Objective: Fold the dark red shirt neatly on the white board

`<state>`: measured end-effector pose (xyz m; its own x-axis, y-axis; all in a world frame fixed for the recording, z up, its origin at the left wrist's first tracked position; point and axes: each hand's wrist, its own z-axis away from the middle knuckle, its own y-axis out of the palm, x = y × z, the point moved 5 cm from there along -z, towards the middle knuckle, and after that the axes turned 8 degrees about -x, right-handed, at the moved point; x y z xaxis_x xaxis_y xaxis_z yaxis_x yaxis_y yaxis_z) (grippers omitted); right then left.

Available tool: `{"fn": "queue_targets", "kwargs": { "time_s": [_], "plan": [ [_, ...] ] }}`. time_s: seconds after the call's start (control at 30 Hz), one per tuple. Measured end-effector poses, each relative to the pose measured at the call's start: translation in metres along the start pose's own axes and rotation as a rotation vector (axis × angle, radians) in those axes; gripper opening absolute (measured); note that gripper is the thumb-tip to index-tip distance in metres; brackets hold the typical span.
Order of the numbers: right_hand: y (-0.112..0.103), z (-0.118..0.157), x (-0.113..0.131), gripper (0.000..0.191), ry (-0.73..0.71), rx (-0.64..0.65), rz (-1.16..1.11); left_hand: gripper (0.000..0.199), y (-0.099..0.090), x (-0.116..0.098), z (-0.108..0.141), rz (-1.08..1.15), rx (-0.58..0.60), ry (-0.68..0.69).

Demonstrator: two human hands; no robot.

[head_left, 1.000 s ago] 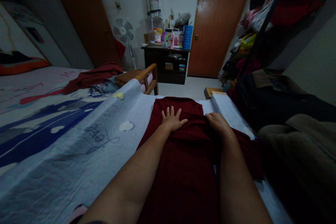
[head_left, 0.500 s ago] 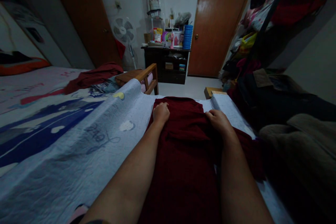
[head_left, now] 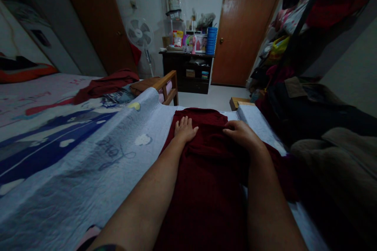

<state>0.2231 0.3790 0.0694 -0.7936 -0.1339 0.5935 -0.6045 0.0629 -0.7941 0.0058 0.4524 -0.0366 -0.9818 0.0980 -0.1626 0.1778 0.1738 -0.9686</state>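
Note:
A dark red top [head_left: 206,188] lies lengthwise on the pale blue bed cover, with cloth folded over in its upper part. Fingers spread, my left hand [head_left: 185,129] rests flat on the upper left of the top. At the upper right, my right hand [head_left: 241,133] has its thumb and fingers closed at a fold of the same cloth. Part of the top, which looks like a sleeve, reaches out to the right beyond my right forearm. That forearm hides some of the cloth.
The pale blue cover [head_left: 118,180] has a raised ridge on the left. Reddish clothes [head_left: 108,86] lie beyond it. Dark and brown clothing [head_left: 332,153] is heaped at the right. Past the wooden bed rail [head_left: 165,82] stand a fan [head_left: 140,33] and a black cabinet [head_left: 185,74].
My left hand has let go of the cloth, opened and moved slightly right to lie flat. My right hand has shifted a little left with the cloth edge.

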Motion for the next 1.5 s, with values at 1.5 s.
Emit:
{"fn": "queue_targets", "kwargs": {
  "time_s": [1.5],
  "plan": [
    [0.052, 0.090, 0.127, 0.024, -0.268, 0.211, 0.441, 0.056, -0.061, 0.005, 0.090, 1.162, 0.115, -0.176]
  ]
}}
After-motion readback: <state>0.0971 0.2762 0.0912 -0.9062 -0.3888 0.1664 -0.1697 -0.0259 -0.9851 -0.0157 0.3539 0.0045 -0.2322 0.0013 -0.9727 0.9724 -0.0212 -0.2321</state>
